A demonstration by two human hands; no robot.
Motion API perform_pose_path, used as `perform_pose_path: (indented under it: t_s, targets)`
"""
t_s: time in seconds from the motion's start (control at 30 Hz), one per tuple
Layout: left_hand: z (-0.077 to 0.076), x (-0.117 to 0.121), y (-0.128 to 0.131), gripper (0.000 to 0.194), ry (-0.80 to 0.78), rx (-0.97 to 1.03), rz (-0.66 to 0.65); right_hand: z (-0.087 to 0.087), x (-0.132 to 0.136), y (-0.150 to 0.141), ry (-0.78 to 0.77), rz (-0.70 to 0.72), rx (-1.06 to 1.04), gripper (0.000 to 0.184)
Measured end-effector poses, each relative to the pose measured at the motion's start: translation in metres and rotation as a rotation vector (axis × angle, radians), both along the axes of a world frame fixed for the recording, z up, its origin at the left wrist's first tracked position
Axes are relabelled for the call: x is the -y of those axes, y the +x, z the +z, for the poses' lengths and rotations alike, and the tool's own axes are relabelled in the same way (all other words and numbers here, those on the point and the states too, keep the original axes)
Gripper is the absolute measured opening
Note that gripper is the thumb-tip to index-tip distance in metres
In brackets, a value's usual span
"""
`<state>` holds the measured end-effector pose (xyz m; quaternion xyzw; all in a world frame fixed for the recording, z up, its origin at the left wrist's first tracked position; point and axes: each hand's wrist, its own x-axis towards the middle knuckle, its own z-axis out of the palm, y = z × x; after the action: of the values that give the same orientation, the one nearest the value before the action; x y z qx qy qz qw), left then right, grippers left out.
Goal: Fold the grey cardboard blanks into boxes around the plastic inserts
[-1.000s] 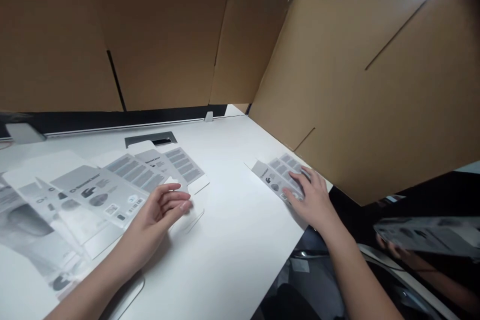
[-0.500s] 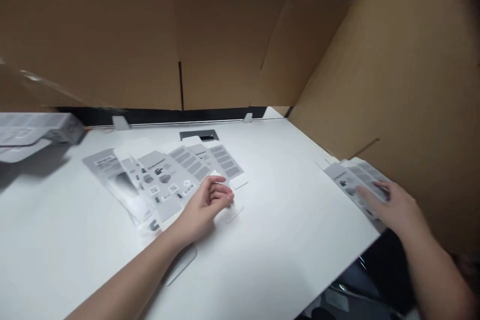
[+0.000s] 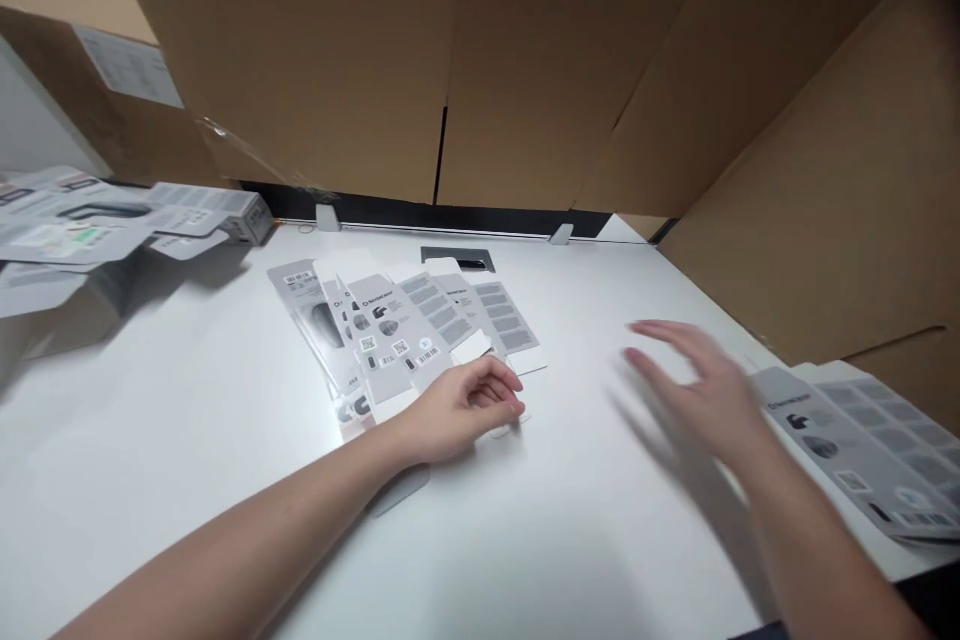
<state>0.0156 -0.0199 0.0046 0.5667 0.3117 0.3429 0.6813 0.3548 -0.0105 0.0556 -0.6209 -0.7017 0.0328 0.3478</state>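
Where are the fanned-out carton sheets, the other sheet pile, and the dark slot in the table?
Fanned carton sheets (image 3: 397,335), head view, printed middle panel.
Right sheet pile (image 3: 855,450), head view, top sheet's face.
Dark slot (image 3: 457,260), head view, its centre.

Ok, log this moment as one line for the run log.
left hand: resting on fanned flat cartons | right hand: open, blurred, above white table | carton stack: right edge, untouched

Even, soft overhead light, faint shadows; the right hand is motion-blurred, and edges bend.
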Motion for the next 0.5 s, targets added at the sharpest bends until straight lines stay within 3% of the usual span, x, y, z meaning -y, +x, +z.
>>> perform_pose_path:
  t_s: [0.1, 0.2, 0.33, 0.5]
  targets:
    - [0.003, 0.003, 0.000, 0.031, 0.046, -0.025, -0.040, -0.026, -0.025, -0.087, -0.262, 0.313, -0.066, 0.046]
    - [0.005, 0.005, -0.001, 0.024, 0.091, -0.072, -0.090, -0.058, -0.043, -0.144, -0.289, 0.321, -0.074, 0.048]
    - [0.007, 0.004, -0.003, 0.021, 0.123, -0.112, -0.150, -0.085, -0.053, -0.164, -0.207, 0.259, -0.050, 0.060]
    - [0.003, 0.001, -0.002, 0.024, 0.083, -0.091, -0.140, -0.084, -0.050, -0.158, -0.165, 0.237, -0.099, 0.061]
